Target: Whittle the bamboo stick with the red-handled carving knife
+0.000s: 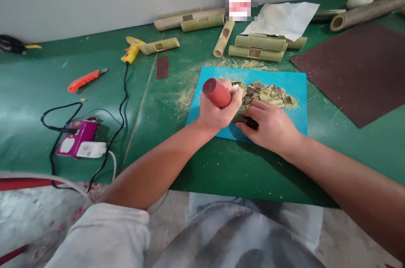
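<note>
My left hand is wrapped round a tool with a thick red round handle; its butt end faces me and its working end is hidden. Close beside it, my right hand grips a small dark brownish piece, perhaps bamboo, its fingers curled over it. Both hands are over a blue board on the green table. Just beyond the fingers lies a heap of bamboo chips and shavings.
Cut bamboo tubes with openings lie at the back, near a white paper sheet. A dark brown sheet is at right. To the left are a yellow glue gun, an orange utility knife and a purple power strip with cables.
</note>
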A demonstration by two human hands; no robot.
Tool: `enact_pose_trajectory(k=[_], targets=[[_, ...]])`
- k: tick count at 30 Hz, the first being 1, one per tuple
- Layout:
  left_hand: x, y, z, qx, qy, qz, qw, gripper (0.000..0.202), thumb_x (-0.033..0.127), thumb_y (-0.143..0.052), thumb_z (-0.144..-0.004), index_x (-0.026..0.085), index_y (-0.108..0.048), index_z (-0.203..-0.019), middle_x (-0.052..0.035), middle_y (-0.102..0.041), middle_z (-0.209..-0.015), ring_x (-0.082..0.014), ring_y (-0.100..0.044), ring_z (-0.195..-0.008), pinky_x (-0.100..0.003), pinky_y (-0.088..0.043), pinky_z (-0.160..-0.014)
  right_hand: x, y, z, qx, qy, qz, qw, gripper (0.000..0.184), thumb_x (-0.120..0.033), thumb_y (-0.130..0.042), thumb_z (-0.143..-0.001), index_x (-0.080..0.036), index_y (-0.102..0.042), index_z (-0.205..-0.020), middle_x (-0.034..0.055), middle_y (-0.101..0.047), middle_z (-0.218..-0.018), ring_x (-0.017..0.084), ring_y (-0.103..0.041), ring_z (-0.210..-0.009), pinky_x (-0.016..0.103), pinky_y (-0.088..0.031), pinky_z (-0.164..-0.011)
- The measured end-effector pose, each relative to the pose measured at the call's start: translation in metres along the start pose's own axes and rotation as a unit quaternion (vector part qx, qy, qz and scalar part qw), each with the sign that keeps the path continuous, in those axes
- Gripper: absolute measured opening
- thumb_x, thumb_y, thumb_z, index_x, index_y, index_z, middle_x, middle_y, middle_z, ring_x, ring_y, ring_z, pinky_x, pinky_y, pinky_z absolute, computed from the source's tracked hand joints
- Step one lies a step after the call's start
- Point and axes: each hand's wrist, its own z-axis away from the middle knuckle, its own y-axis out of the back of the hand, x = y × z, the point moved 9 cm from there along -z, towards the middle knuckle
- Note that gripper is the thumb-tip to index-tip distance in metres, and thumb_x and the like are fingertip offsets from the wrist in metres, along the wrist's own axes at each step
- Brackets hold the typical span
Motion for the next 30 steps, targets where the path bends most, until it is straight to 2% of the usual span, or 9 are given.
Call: enact_pose_trajectory(k=[5, 9, 13, 14, 17, 20, 23, 27, 30], targets=[[-0.004, 0.006, -0.001, 0.047, 0.027, 0.029, 0.998, 0.052, 0.046, -0.069, -0.097, 0.02, -0.046, -0.057, 0.0027, -0.046, -0.056, -0.0103, -0.045, -0.054, -0.03, -0.042, -0.057, 0.003, 0.001, -0.002, -0.011, -0.003, -0.038, 0.999, 0.018, -0.03, -0.063, -0.093, -0.02, -0.063, -0.078, 0.0068, -0.062, -0.08, 0.022, -0.055, -0.078, 0.034, -0.043, -0.07], [-0.012, 0.002, 0.003, 0.029, 0.088, 0.061, 0.994, 0.057, 0.048, -0.078, -0.088, 0.02, -0.044, -0.052, 0.0047, -0.042, -0.05, -0.0081, -0.04, -0.048, -0.027, -0.038, -0.049, 0.003, 0.0, -0.003, -0.022, -0.013, -0.037, 0.999, 0.02, -0.032, -0.062, -0.094, -0.02, -0.064, -0.079, 0.0071, -0.062, -0.08, 0.022, -0.056, -0.077, 0.035, -0.042, -0.069], [-0.016, 0.014, 0.004, 0.105, 0.112, 0.088, 0.984, 0.056, 0.051, -0.077, -0.09, 0.019, -0.05, -0.052, 0.0038, -0.048, -0.052, -0.0073, -0.045, -0.049, -0.025, -0.043, -0.049, 0.001, -0.001, -0.002, -0.019, -0.013, -0.008, 1.0, 0.017, -0.029, -0.063, -0.093, -0.02, -0.063, -0.079, 0.0078, -0.062, -0.082, 0.022, -0.056, -0.079, 0.035, -0.045, -0.07], [-0.016, 0.014, 0.003, 0.107, 0.118, 0.09, 0.983, 0.055, 0.051, -0.076, -0.091, 0.019, -0.052, -0.054, 0.0034, -0.05, -0.054, -0.0073, -0.046, -0.049, -0.025, -0.044, -0.051, 0.0, 0.0, -0.001, -0.015, -0.013, 0.0, 1.0, 0.016, -0.028, -0.064, -0.093, -0.02, -0.064, -0.08, 0.0082, -0.063, -0.083, 0.023, -0.057, -0.08, 0.036, -0.046, -0.071], [-0.012, 0.009, 0.001, 0.084, 0.115, 0.068, 0.988, 0.052, 0.054, -0.077, -0.09, 0.019, -0.056, -0.057, 0.0031, -0.053, -0.057, -0.0075, -0.048, -0.052, -0.026, -0.048, -0.055, -0.004, -0.001, 0.001, -0.006, -0.002, 0.023, 1.0, 0.012, -0.027, -0.064, -0.093, -0.019, -0.066, -0.084, 0.0097, -0.065, -0.086, 0.026, -0.059, -0.086, 0.038, -0.05, -0.076], [-0.005, 0.008, 0.001, 0.073, 0.085, 0.049, 0.992, 0.054, 0.057, -0.076, -0.09, 0.019, -0.056, -0.058, 0.0025, -0.053, -0.058, -0.0086, -0.05, -0.055, -0.027, -0.05, -0.06, -0.007, -0.002, 0.003, -0.003, 0.007, 0.035, 0.999, 0.01, -0.027, -0.066, -0.093, -0.019, -0.068, -0.086, 0.0103, -0.066, -0.088, 0.027, -0.06, -0.088, 0.039, -0.052, -0.079], [-0.002, 0.008, 0.002, 0.067, 0.072, 0.056, 0.994, 0.057, 0.063, -0.074, -0.09, 0.019, -0.056, -0.058, 0.0024, -0.053, -0.059, -0.0087, -0.05, -0.056, -0.027, -0.05, -0.06, -0.008, -0.002, 0.004, 0.0, 0.011, 0.045, 0.999, 0.011, -0.027, -0.066, -0.093, -0.019, -0.069, -0.087, 0.0104, -0.067, -0.088, 0.027, -0.061, -0.088, 0.039, -0.052, -0.078], [-0.003, 0.008, 0.001, 0.036, 0.102, 0.08, 0.991, 0.059, 0.067, -0.075, -0.088, 0.018, -0.058, -0.058, 0.0028, -0.053, -0.057, -0.0071, -0.048, -0.052, -0.026, -0.048, -0.056, -0.007, 0.003, 0.005, 0.003, 0.024, 0.053, 0.998, 0.012, -0.028, -0.065, -0.094, -0.018, -0.071, -0.09, 0.0115, -0.07, -0.09, 0.027, -0.062, -0.088, 0.04, -0.05, -0.077], [-0.001, 0.011, -0.003, 0.002, 0.115, 0.099, 0.988, 0.059, 0.068, -0.074, -0.088, 0.019, -0.061, -0.059, 0.0011, -0.059, -0.057, -0.0088, -0.054, -0.053, -0.026, -0.05, -0.055, -0.007, 0.008, 0.006, -0.001, 0.046, 0.04, 0.998, 0.016, -0.031, -0.065, -0.097, -0.017, -0.073, -0.095, 0.0117, -0.073, -0.092, 0.027, -0.063, -0.088, 0.04, -0.049, -0.077]])
